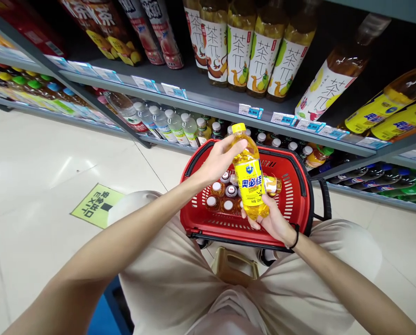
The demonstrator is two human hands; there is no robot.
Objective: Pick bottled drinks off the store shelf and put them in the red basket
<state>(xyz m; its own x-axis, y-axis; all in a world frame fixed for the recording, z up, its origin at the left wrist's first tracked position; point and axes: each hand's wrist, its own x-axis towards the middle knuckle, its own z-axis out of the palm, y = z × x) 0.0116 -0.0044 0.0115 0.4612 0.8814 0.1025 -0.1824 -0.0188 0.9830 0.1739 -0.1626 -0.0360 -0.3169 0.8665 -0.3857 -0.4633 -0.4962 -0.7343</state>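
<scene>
Between my two hands is a yellow soda bottle (250, 174) with a yellow cap and label, slightly tilted above the basket. My left hand (225, 157) grips its upper part near the neck. The fingers of my right hand (272, 221) are closed around its base; a black band circles that wrist. Under the bottle stands a red shopping basket (296, 204) with black handles. Inside it, several small bottles with white caps (217, 188) stand on the left, and a clear bottle with a colourful label (271, 184) lies on its side, partly hidden by the soda bottle.
Ahead, a grey shelf (208, 90) bears tall tea bottles (241, 51) and, at right, yellow-labelled soda bottles (378, 111). Lower shelves hold water bottles (173, 128) and dark cola bottles (361, 177). A small beige stool (235, 265) is below the basket. A green sign (96, 204) marks the tiled floor.
</scene>
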